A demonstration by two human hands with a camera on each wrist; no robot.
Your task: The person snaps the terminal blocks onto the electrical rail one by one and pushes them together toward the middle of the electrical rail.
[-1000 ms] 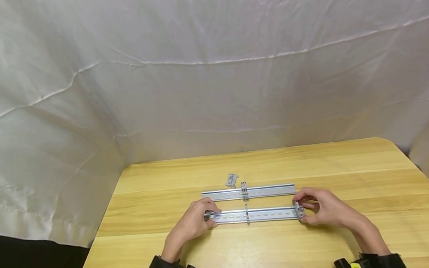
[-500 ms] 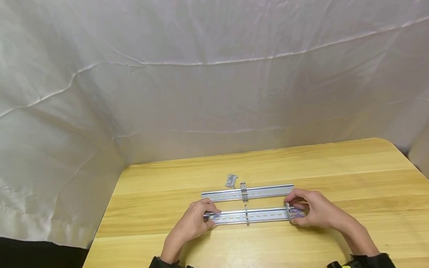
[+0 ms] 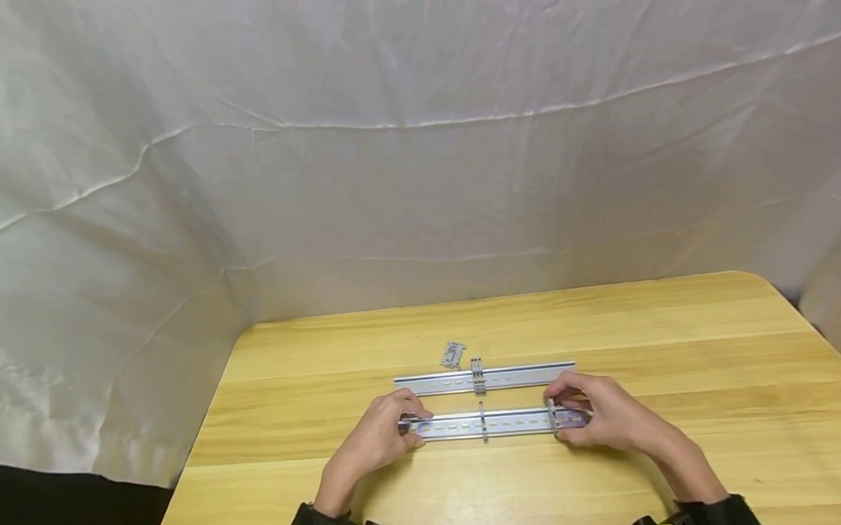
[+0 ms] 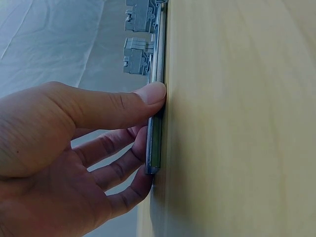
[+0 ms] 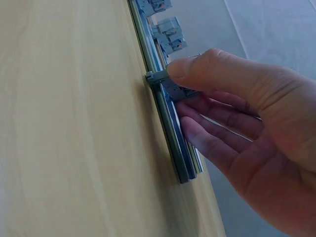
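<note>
The near slotted metal DIN rail lies across the table. My left hand grips its left end, thumb on the near edge and fingers on the far edge. Toward the rail's right end, my right hand pinches a thin grey terminal block that straddles the rail. In the right wrist view the thumb presses that terminal block from the near side, with the fingers behind it. Another slim terminal block stands on the same rail near its middle, between the hands.
Behind lies a second DIN rail, parallel to the first, bearing a small cluster of terminal blocks. A loose flat grey piece rests beyond it on the wooden table. Pale cloth hangs behind the table.
My right hand has moved left with the terminal block, from the rail's right end inward along it, uncovering part of that end. The left hand has kept its grip in place.
</note>
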